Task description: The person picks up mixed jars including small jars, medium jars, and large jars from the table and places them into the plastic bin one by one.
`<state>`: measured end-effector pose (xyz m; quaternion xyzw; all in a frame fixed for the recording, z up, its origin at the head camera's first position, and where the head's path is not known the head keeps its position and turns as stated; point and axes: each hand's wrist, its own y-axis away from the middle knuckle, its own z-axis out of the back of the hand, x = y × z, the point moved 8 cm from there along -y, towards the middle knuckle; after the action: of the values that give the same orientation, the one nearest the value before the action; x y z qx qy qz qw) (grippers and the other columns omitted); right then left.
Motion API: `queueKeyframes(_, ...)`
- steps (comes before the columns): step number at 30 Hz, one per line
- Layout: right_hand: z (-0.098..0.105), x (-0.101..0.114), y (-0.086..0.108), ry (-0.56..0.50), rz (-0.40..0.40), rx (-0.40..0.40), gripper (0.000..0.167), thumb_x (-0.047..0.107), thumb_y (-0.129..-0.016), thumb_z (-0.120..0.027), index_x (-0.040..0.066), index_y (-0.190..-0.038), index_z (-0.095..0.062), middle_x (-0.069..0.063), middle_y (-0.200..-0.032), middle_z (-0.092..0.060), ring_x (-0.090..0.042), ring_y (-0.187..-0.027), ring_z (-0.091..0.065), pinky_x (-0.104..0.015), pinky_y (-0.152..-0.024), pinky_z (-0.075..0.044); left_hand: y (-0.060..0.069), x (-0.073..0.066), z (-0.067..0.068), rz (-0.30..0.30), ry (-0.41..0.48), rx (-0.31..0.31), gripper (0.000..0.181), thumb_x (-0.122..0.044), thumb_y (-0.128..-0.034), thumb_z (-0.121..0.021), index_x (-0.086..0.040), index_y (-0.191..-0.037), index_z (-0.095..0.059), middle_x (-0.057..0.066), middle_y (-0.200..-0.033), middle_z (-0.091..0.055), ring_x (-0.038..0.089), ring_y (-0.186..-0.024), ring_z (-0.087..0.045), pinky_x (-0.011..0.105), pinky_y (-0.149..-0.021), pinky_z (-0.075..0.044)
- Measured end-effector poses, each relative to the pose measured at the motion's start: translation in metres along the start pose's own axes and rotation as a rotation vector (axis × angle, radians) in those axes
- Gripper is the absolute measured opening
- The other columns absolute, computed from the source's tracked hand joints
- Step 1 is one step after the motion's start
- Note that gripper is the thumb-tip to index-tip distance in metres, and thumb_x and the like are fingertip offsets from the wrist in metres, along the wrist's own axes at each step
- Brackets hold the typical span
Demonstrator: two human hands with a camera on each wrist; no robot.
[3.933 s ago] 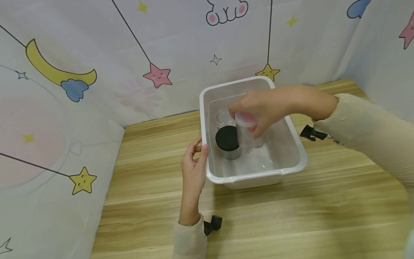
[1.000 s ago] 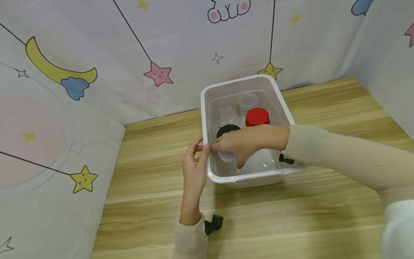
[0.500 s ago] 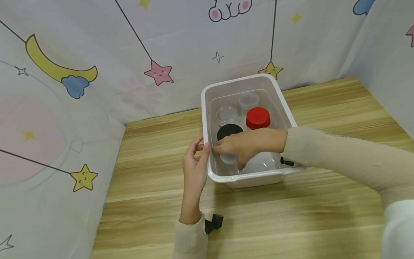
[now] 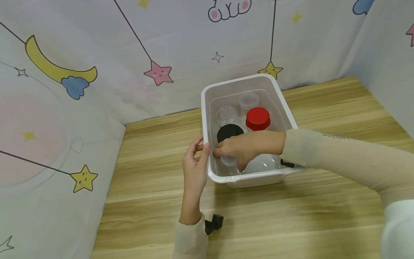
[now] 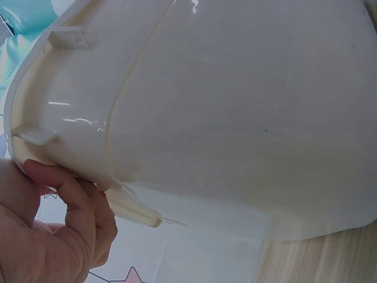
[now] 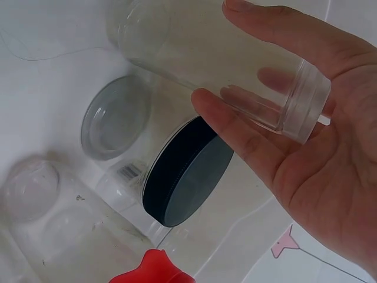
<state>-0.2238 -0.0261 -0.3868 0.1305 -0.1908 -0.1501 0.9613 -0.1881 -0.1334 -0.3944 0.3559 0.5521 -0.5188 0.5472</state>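
Note:
A white plastic basin stands on the table. My left hand grips its left rim, thumb on top and fingers underneath, as the left wrist view shows. Inside the basin my right hand holds a clear jar with a clear lid, near the front left corner. In the right wrist view, thumb and fingers lie around this jar, its lid toward the palm. Just behind it stands a jar with a black lid. A red-lidded jar stands to the right.
Two more clear jars stand at the back of the basin: one on the left, another in the middle. The wood-grain table meets a patterned cloth behind the basin.
Since the oldest frame, my right hand has moved from the basin's middle to its front left, and the red-lidded jar has come into full view. Lately the hand barely moves; my left hand stays.

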Motion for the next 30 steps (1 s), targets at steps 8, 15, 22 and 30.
queueKeyframes(8,-0.0006,-0.0002,-0.001,0.011,0.013,-0.013,0.071,0.012,-0.074,-0.09,0.006,-0.135,-0.055,-0.007,-0.123,-0.06,-0.024,-0.11,-0.058,-0.042,-0.093,-0.053,0.0,-0.0007,-0.0005,0.008,0.004,0.003,0.042,-0.025,-0.1019,-0.06,-0.004,-0.138,-0.057,0.016,-0.104,-0.06,0.03,-0.073,-0.069,0.035,-0.069,-0.059)
queueKeyframes(15,-0.0015,-0.0019,-0.0015,-0.001,0.014,-0.02,0.073,0.014,-0.073,-0.091,0.007,-0.136,-0.055,-0.008,-0.123,-0.061,-0.023,-0.108,-0.06,-0.042,-0.093,-0.054,0.0005,-0.0008,-0.0006,0.008,0.01,0.005,0.042,-0.025,-0.1021,-0.059,-0.005,-0.139,-0.057,0.016,-0.105,-0.059,0.036,-0.076,-0.069,0.035,-0.07,-0.059)
queueKeyframes(22,-0.0019,-0.0018,-0.0015,0.008,0.023,-0.025,0.073,0.015,-0.072,-0.091,0.007,-0.136,-0.056,-0.007,-0.123,-0.062,-0.022,-0.107,-0.061,-0.041,-0.093,-0.054,0.0007,-0.0011,-0.0011,0.013,0.018,0.01,0.042,-0.025,-0.1022,-0.059,-0.005,-0.139,-0.056,0.016,-0.105,-0.059,0.038,-0.078,-0.07,0.038,-0.071,-0.059)
queueKeyframes(30,-0.0044,-0.0016,-0.0036,0.031,0.045,-0.031,0.073,0.014,-0.072,-0.091,0.005,-0.136,-0.055,-0.009,-0.124,-0.062,-0.022,-0.108,-0.061,-0.04,-0.094,-0.053,0.0016,-0.0018,-0.0008,0.019,0.022,0.01,0.042,-0.025,-0.1024,-0.059,-0.005,-0.139,-0.056,0.017,-0.106,-0.059,0.041,-0.08,-0.07,0.04,-0.072,-0.06)
